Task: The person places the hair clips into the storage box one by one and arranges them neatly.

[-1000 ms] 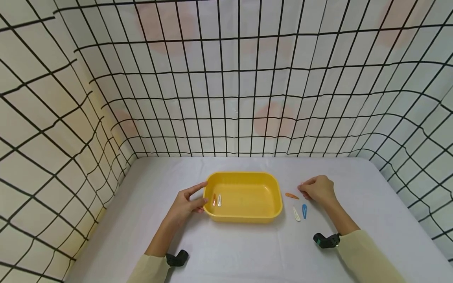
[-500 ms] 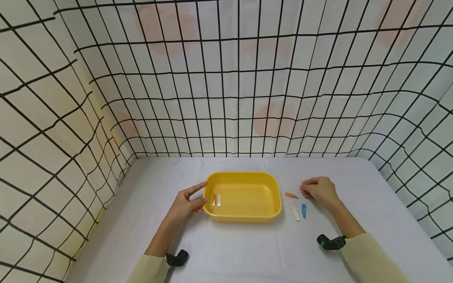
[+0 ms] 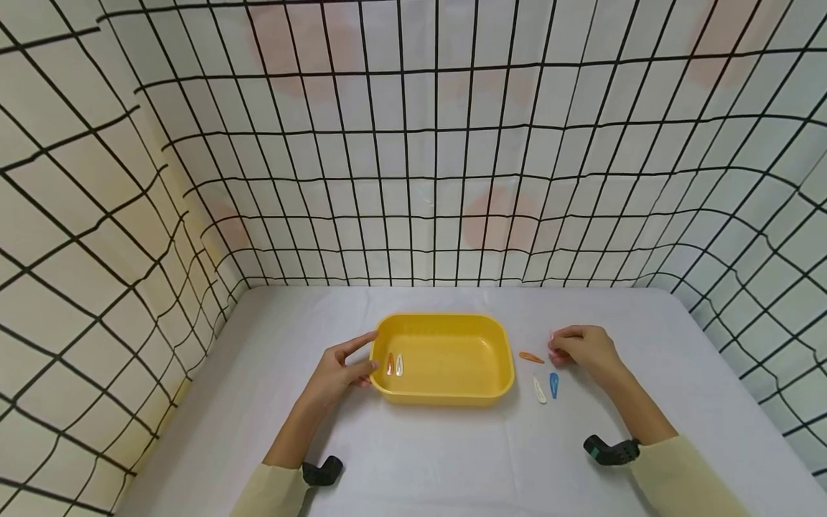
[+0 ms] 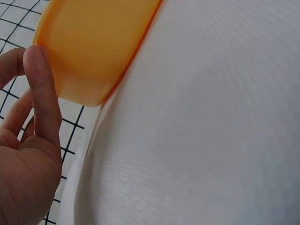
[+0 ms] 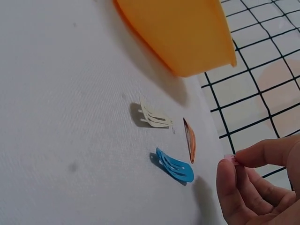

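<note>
A yellow plastic tray (image 3: 446, 396) stands mid-table, with an orange snap hair clip (image 3: 390, 364) and a white one (image 3: 399, 365) lying inside at its left end. My left hand (image 3: 336, 370) holds that end, thumb and index finger at the rim. Right of the tray, my right hand (image 3: 586, 348) pinches a small pink piece (image 5: 229, 158), apparently a hair clip mostly hidden by the fingers. Near this hand lie an orange clip (image 5: 190, 139), a blue clip (image 5: 175, 167) and a cream clip (image 5: 156, 116), all on the white cloth.
White cloth covers the table (image 3: 439, 459). Behind it rises a white backdrop with a black grid (image 3: 426, 194), and similar gridded sheets stand at both sides. A black wrist camera (image 3: 323, 471) sits on the left wrist, another camera (image 3: 610, 451) on the right.
My right hand has drawn slightly right and toward me, away from the orange clip, still pinching the pink piece. The left hand and tray stay practically where they were.
</note>
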`<state>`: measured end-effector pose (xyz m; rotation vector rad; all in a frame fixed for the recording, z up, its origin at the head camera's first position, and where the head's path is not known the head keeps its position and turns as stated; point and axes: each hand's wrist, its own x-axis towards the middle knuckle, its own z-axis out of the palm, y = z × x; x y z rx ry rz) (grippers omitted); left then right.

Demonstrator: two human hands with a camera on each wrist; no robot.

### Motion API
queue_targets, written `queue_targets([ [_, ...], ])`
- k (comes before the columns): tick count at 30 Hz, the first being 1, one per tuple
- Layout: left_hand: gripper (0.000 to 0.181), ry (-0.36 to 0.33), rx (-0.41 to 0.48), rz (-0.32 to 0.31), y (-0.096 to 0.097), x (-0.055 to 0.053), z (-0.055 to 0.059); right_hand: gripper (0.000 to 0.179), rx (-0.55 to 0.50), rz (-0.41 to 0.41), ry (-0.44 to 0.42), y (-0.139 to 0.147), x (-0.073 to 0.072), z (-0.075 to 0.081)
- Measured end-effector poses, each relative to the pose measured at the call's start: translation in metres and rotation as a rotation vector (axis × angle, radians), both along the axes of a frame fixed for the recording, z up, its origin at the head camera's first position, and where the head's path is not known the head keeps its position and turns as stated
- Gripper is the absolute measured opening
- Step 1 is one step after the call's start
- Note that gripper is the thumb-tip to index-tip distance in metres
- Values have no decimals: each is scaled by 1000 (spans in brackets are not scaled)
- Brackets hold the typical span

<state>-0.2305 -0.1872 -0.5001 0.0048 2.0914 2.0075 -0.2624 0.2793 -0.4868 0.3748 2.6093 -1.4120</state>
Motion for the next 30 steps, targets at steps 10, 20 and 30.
queue_targets([
  [10, 63, 7, -1, 13, 1, 3, 1, 43, -152, 70, 39, -6, 8, 12],
  [20, 63, 19, 6, 5, 1, 1, 1, 40, -238, 174, 83, -21, 15, 30],
  [30, 63, 18, 6, 1, 1, 1, 0, 34, -308, 254, 81, -51, 18, 43],
])
